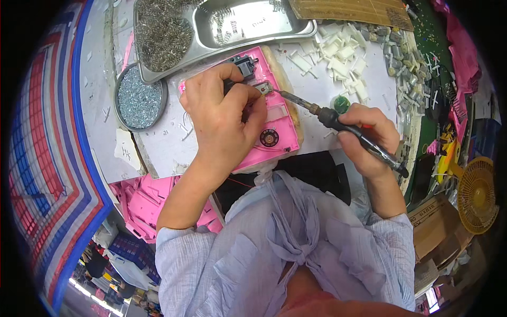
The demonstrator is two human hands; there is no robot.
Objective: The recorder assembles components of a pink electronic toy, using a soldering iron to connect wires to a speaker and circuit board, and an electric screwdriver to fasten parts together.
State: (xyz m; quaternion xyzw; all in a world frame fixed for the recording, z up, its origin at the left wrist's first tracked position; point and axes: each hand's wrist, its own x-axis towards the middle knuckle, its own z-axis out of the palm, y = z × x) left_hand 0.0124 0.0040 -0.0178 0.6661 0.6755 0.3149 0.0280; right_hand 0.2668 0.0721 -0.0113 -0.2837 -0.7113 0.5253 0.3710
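A pink plastic housing (282, 113) lies in front of me, its inner side up, with a small round black part (269, 138) and a dark block-like part (244, 67) in it. My left hand (219, 108) reaches over the housing, thumb and fingers closed round a small silvery piece (263, 88). What else lies under those fingers is hidden. My right hand (372, 134) grips the black handle of a soldering iron (330, 117), slanting down to the left. Its thin tip comes close to the silvery piece; I cannot tell whether they touch.
A metal tray (259, 39) with springs stands at the back, beside a round dish (165, 103) of small metal pieces. White plastic parts (343, 58) and grey parts (401, 58) lie to the right, near a small green pot (341, 103). Pink parts (153, 203) are piled below left.
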